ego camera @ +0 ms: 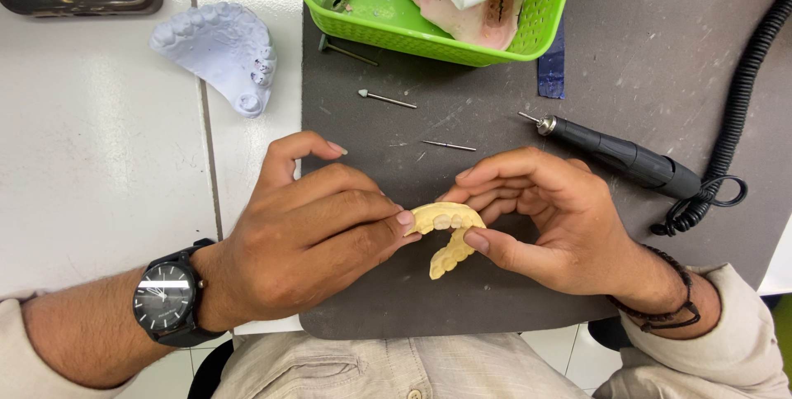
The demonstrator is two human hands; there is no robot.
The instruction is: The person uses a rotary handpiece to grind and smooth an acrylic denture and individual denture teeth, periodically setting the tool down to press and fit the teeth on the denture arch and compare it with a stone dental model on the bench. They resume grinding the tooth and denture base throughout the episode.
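Over the near edge of the dark mat on the counter, I see both hands closed on a yellow dental cast. My left hand pinches its front arch and my right hand grips one side with the thumb, so the teeth face up for looking. A black handpiece lies near the right edge, a white cast and a green basket toward the far edge.

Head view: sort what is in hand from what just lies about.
In hand:
yellow cast, pinched by left hand and right hand

Lying about:
white cast
green basket
handpiece
two loose burs
dark mat
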